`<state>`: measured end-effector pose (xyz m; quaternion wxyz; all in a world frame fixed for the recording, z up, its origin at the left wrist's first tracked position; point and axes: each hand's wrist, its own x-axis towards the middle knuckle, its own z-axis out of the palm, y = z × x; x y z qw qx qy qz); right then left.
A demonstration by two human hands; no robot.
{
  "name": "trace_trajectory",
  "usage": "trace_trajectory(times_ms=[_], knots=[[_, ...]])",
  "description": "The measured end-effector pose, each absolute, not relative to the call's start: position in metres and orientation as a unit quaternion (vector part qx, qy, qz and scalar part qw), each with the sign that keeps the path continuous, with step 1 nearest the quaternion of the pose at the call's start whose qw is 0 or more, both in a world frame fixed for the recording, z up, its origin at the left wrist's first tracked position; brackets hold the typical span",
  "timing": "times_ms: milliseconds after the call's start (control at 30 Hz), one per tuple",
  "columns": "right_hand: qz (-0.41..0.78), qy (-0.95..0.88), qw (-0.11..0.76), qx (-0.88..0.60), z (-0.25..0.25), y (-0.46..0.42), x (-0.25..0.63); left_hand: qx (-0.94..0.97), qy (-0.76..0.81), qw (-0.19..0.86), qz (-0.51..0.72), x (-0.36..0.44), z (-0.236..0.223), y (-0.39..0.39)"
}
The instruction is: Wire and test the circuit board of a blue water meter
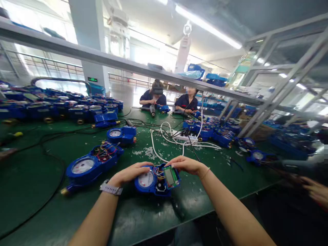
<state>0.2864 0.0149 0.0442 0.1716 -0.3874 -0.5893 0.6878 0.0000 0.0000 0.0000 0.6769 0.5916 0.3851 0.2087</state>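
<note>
The person's two bare hands work at a blue meter (145, 180) that lies on the green table (205, 206) at the lower centre of the frame. The left hand (133, 172), a pale-banded watch (111, 188) on its wrist, reaches in with fingers outstretched and close together along the meter's upper rim, beside the round dial; whether they grip it or merely rest there cannot be told. The right hand (186, 164), with a thin bracelet (205, 173), has its fingers bent and their tips drawn close at the upper edge of a green circuit board (170, 177) with a grey display; a firm pinch cannot be made out. Coloured wires (160, 173) show between dial and board. A larger-looking meter with exposed wiring (83, 166) lies at the left, and a smaller one (115, 133) just above it. White cable loops round a power strip (185, 135) right of centre. Massed blue meters (58, 104) fill the left edge's upper half. Two co-workers (155, 95) in dark clothing sit across the table, and another person's hand (317, 191) shows, blurred, at the right edge.
</note>
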Motion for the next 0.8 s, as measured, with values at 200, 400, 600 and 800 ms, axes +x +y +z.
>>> trace_trajectory(times_ms=[200, 400, 600, 800], knots=[[0.698, -0.559, 0.193, -0.404, 0.039, 0.017, 0.287, 0.574, 0.365, 0.706, 0.2, -0.004, -0.009, -0.002], [0.702, -0.544, 0.211, -0.409, 0.045, 0.018, 0.276, 0.565, 0.346, 0.71, 0.238, -0.004, -0.01, -0.006], [0.694, -0.558, 0.207, -0.405, 0.039, 0.02, 0.265, 0.542, 0.385, 0.7, 0.261, -0.003, -0.012, -0.009], [0.68, -0.572, 0.204, -0.411, 0.034, 0.026, 0.257, 0.473, 0.367, 0.749, 0.284, -0.003, -0.026, -0.008]])
